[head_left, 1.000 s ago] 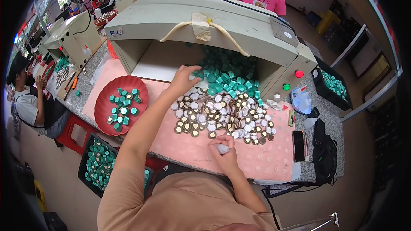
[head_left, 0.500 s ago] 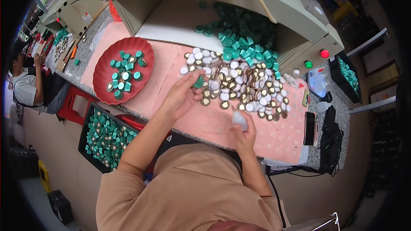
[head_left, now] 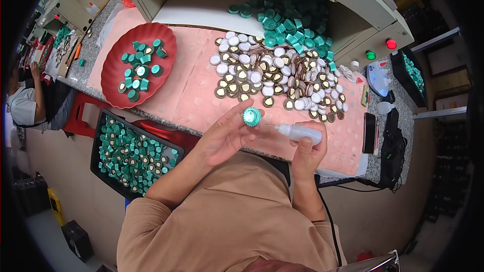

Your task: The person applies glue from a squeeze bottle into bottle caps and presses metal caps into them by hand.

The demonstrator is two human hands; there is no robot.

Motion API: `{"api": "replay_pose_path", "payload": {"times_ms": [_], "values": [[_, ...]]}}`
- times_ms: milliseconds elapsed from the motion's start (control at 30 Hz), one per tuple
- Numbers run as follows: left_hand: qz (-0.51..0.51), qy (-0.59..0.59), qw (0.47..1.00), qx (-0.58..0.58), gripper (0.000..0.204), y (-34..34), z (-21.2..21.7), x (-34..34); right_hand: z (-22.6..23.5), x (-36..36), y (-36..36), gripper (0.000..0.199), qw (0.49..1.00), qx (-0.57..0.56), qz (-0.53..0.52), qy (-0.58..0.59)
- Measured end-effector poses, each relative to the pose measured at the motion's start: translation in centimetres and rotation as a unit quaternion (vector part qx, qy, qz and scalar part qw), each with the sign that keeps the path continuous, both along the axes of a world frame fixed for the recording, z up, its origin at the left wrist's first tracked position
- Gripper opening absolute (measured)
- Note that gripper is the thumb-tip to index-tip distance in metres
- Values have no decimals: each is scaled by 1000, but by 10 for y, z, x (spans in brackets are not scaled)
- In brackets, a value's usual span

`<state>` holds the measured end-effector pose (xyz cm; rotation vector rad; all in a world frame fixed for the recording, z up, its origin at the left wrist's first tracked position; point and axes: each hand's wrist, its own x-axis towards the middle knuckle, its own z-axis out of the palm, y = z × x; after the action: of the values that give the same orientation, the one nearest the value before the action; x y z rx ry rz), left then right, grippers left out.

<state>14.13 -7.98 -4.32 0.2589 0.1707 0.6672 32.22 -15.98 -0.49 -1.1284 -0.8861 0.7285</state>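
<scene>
Between the fingertips of my left hand [head_left: 224, 138] is a small green fluted cup [head_left: 251, 116], its hollow side turned up toward me. My right hand [head_left: 308, 155] is wrapped round a translucent white squeeze bottle [head_left: 303, 133]. The bottle lies nearly level, its thin nozzle pointing left at the cup; whether the tip touches it I cannot tell. Beyond both hands, many round discs with white or brown-and-cream faces [head_left: 280, 75] are heaped on the pink mat [head_left: 201, 90]. Behind them, loose green cups [head_left: 290, 32] spill from the booth.
A red scalloped dish [head_left: 112, 93] holding some green cups stands on the left. Below it is a black tray [head_left: 174, 152] full of cups. The beige booth [head_left: 380, 32] with red and green lights arches overhead. A phone [head_left: 369, 133] lies at right; a co-worker [head_left: 30, 103] sits far left.
My left hand has turned the cup's hollow side up and drawn it nearer. The bottle has swung from upright to nearly level, nozzle now toward the cup. The view has shifted slightly.
</scene>
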Motion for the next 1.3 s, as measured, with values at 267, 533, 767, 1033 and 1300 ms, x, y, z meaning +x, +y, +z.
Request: {"api": "replay_pose_path", "payload": {"times_ms": [267, 533, 767, 1033, 1300], "values": [[-5, 2, 999, -45, 51, -9, 7, 4, 1, 2, 5, 37, 939, 132, -44, -315], [2, 14, 998, -55, 51, -10, 5, 3, 2, -2, 7, 35, 921, 134, -33, -364], [-5, 4, 999, -49, 50, -11, 5, 4, 0, -4, 5, 34, 925, 124, -35, -357], [-4, 16, 998, -57, 49, -11, 4, 5, 0, -2, 6, 34, 919, 126, -45, -372], [-2, 13, 998, -57, 48, -12, 4, 5, -1, -2, 5, 36, 914, 133, -47, -382]]}}
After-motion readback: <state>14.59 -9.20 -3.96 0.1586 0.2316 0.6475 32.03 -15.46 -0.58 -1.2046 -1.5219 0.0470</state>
